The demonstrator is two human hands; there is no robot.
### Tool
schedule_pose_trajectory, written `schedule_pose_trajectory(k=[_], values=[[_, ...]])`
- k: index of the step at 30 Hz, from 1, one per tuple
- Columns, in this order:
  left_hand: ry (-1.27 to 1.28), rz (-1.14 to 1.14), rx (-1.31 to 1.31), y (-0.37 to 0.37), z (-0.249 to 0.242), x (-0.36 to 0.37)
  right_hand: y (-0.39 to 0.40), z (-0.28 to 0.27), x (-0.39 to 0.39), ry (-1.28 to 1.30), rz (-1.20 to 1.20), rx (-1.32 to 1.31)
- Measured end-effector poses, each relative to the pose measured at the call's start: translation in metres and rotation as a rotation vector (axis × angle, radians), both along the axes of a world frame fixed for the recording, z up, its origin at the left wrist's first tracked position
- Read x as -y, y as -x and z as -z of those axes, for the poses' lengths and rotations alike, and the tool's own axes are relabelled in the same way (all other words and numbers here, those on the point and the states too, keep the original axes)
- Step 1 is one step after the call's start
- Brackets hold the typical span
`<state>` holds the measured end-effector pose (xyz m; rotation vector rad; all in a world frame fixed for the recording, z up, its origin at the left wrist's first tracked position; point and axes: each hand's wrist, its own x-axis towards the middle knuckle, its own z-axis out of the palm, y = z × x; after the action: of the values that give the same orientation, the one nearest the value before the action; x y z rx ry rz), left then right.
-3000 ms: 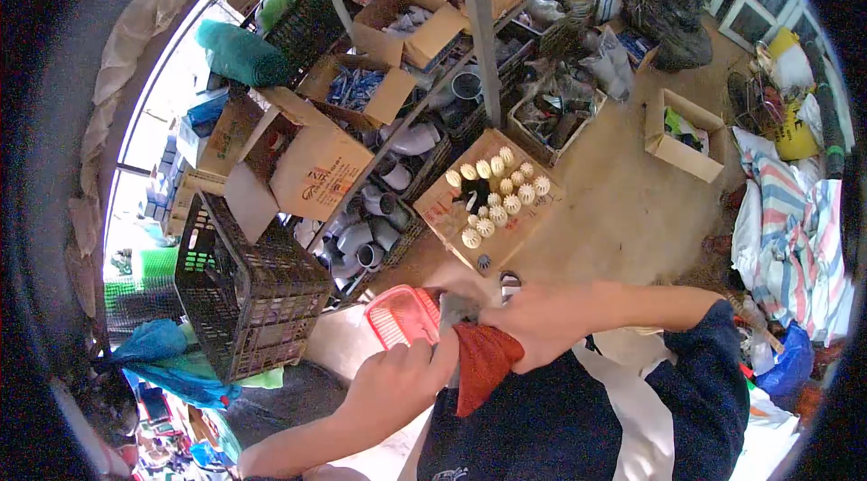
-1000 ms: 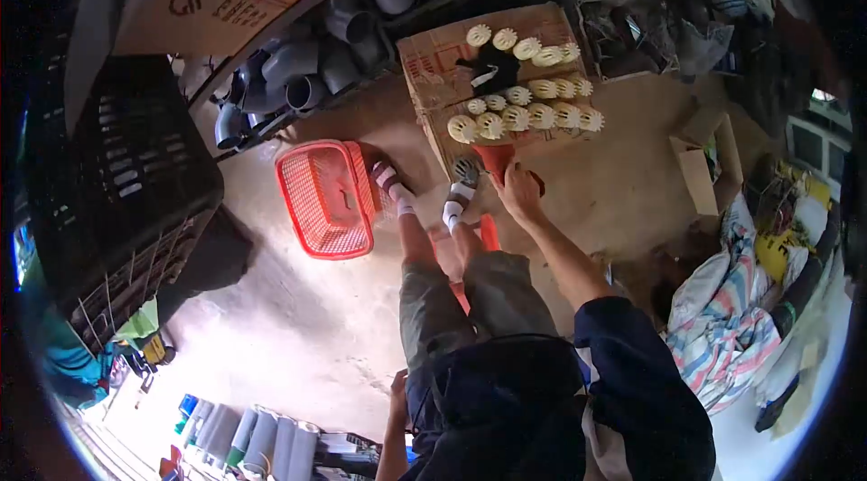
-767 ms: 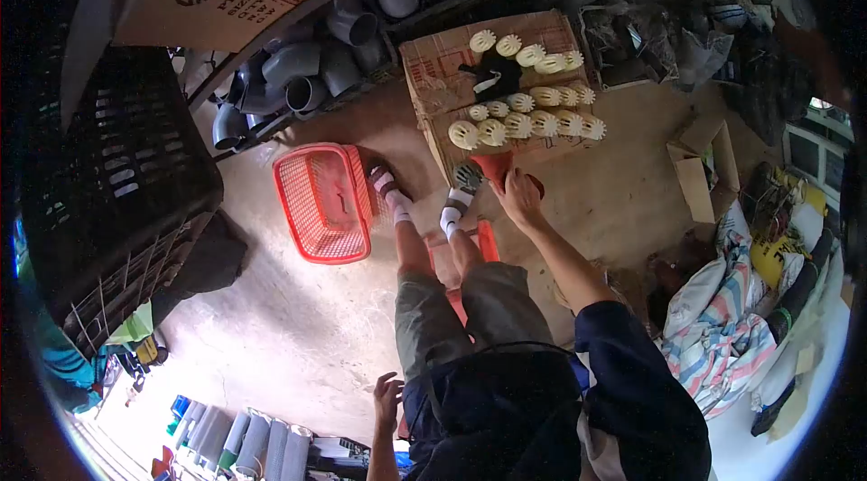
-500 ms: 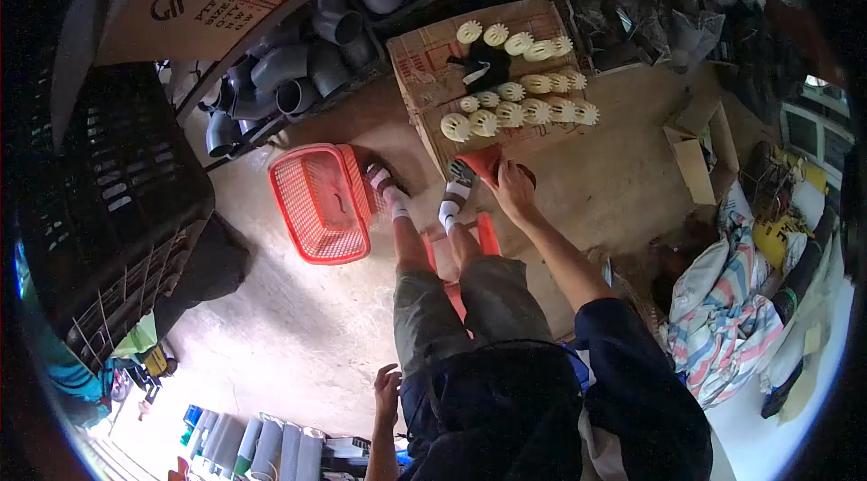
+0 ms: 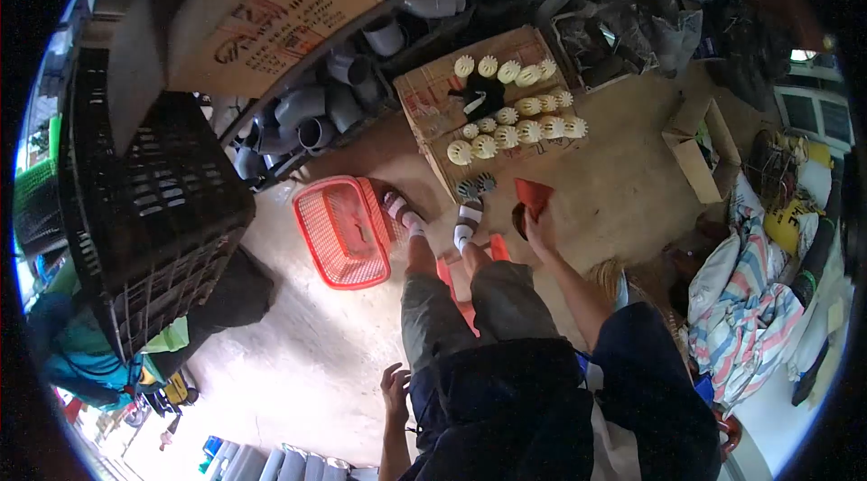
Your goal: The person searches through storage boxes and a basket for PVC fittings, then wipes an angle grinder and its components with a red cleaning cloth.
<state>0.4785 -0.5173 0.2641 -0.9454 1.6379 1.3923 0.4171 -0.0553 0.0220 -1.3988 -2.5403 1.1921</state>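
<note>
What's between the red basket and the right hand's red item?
In the head view, both sandalled feet lie between the basket and the red item.

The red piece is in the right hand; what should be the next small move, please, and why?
Probably reach the left hand toward the leftmost cream piece in the near row: that hand looks empty, while the right hand is occupied with the red piece. The cream piece lies at the row's end on the box, so it seems simple to grasp.
</note>
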Motion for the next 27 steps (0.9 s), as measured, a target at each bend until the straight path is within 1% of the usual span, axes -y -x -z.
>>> schedule_pose_trajectory(k=[2,3,5,6,8,9,10,11,12,13,14,15,16,17,18,19,20,22,23,26,27], values=[[0.061,0.006,-0.040,0.007,0.004,-0.003,-0.016,-0.021,-0.006,0.133,0.165,-0.130],[0.076,0.043,-0.105,0.014,0.004,-0.008,-0.018,-0.052,-0.011,0.271,0.254,-0.125],[0.107,0.123,-0.247,0.039,0.001,-0.020,-0.023,-0.108,-0.012,0.479,0.345,-0.226],[0.108,0.191,-0.307,0.055,0.009,-0.021,-0.020,-0.132,-0.013,0.585,0.384,-0.285],[0.108,0.470,-0.686,0.092,0.016,-0.033,-0.018,-0.168,-0.011,0.722,0.395,-0.377],[0.127,0.493,-0.630,0.122,-0.007,-0.062,-0.012,-0.184,-0.016,0.786,0.393,-0.427],[0.131,0.434,-0.596,0.149,-0.030,-0.096,-0.007,-0.202,-0.018,0.840,0.321,-0.449],[0.009,0.454,-0.633,0.171,-0.061,-0.124,0.000,-0.221,-0.017,0.893,0.252,-0.466],[-0.116,0.467,-0.654,0.187,-0.075,-0.146,0.008,-0.245,-0.012,0.949,0.182,-0.481],[-0.223,0.503,-0.715,0.204,-0.096,-0.170,0.022,-0.294,-0.002,1.104,0.293,-0.442],[-0.284,0.514,-0.717,0.215,-0.118,-0.194,0.027,-0.319,0.006,1.207,0.249,-0.507],[-0.462,0.480,-0.650,0.225,-0.135,-0.212,0.033,-0.337,0.011,1.306,0.193,-0.570],[-0.571,0.436,-0.599,0.232,-0.146,-0.224,0.039,-0.354,0.014,1.402,0.131,-0.632],[-0.679,0.393,-0.539,0.237,-0.156,-0.233,0.043,-0.373,0.019,1.435,0.067,-0.754],[-0.783,0.349,-0.472,0.236,-0.164,-0.237,0.047,-0.388,0.024,1.491,0.098,-0.814],[-0.704,0.302,-0.476,0.232,-0.159,-0.235,0.052,-0.401,0.027,1.546,0.127,-0.877],[-0.622,0.402,-0.593,0.234,-0.176,-0.237,0.056,-0.408,0.027,1.600,0.157,-0.942],[-0.441,0.605,-0.812,0.234,-0.221,-0.241,0.057,-0.403,0.026,1.616,0.245,-0.922],[-0.300,0.548,-0.960,0.230,-0.227,-0.242,0.058,-0.400,0.027,1.625,0.294,-0.915],[-0.042,0.620,-1.114,0.224,-0.268,-0.240,0.058,-0.414,0.034,1.772,0.443,-1.091],[-0.080,0.612,-1.100,0.226,-0.269,-0.241,0.061,-0.409,0.036,1.853,0.440,-1.110]])
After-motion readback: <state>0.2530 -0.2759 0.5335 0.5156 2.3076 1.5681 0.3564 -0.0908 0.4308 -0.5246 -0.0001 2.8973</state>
